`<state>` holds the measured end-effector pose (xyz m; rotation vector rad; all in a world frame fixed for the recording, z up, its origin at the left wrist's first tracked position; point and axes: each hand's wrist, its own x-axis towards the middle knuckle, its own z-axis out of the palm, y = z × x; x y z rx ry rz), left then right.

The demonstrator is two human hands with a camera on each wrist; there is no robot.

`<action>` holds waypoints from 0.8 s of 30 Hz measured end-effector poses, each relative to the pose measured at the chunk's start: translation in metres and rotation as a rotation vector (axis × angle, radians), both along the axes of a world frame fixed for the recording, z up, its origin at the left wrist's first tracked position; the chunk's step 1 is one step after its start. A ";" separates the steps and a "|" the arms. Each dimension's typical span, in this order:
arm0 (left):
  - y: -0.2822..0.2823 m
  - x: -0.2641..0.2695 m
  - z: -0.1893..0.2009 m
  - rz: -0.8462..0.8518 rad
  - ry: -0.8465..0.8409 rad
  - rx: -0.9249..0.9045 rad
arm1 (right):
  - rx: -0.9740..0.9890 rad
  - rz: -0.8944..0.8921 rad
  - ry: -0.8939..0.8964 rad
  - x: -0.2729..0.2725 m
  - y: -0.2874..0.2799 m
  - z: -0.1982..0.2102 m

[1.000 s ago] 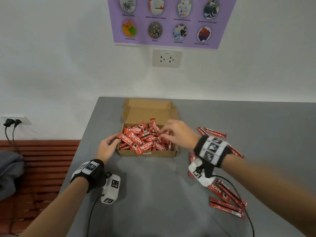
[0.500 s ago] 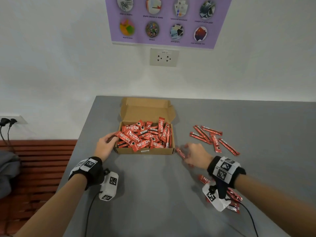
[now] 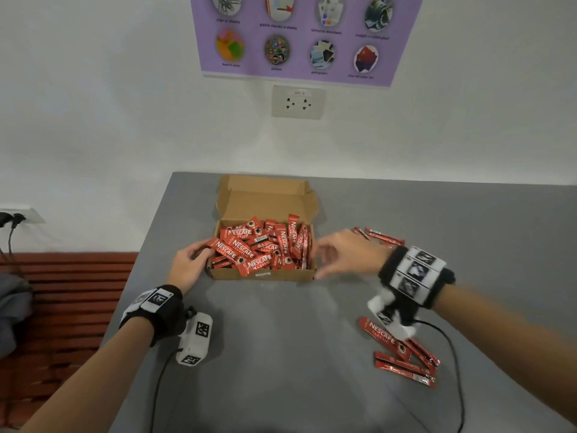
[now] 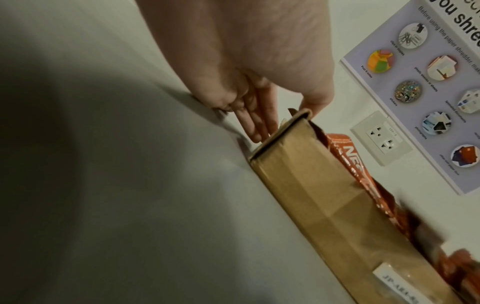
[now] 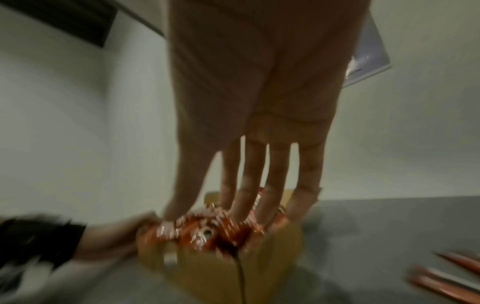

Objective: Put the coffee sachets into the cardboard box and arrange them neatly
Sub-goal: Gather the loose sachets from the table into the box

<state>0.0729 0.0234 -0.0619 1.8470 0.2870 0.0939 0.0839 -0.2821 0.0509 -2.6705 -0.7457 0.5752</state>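
An open cardboard box (image 3: 281, 274) stands on the grey table (image 3: 281, 354), heaped with red Nescafe sachets (image 3: 249, 250) lying at mixed angles, some upright at the right end. My left hand (image 3: 192, 260) lies against the box's left wall; its fingers (image 4: 257, 123) lie straight along the cardboard box (image 4: 324, 205), thumb at the top corner. My right hand (image 3: 324, 260), blurred, is at the box's right end, its straight spread fingers (image 5: 249, 185) over the sachets (image 5: 207, 230). Loose sachets lie behind that wrist (image 3: 384, 235) and near the front right (image 3: 402, 354).
The box lid (image 3: 265, 198) stands open toward the wall. A wall socket (image 3: 298, 102) and purple poster (image 3: 299, 35) hang above. A red slatted bench (image 3: 62, 292) runs beyond the table's left edge. Wrist-camera cables (image 3: 452, 354) trail over the table.
My right hand went from the box to the table beside it and has come back to the box's right end. My left hand has stayed at the left wall.
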 end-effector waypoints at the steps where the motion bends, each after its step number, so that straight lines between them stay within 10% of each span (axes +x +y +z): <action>1: 0.000 0.000 0.000 0.001 0.000 -0.004 | -0.088 0.031 0.064 -0.009 -0.015 -0.004; 10: 0.001 0.002 -0.005 0.004 -0.006 -0.011 | -0.585 0.063 0.214 -0.087 -0.096 -0.040; 24: -0.001 0.001 -0.002 0.018 0.010 -0.013 | -0.036 -0.042 0.080 -0.047 -0.049 -0.083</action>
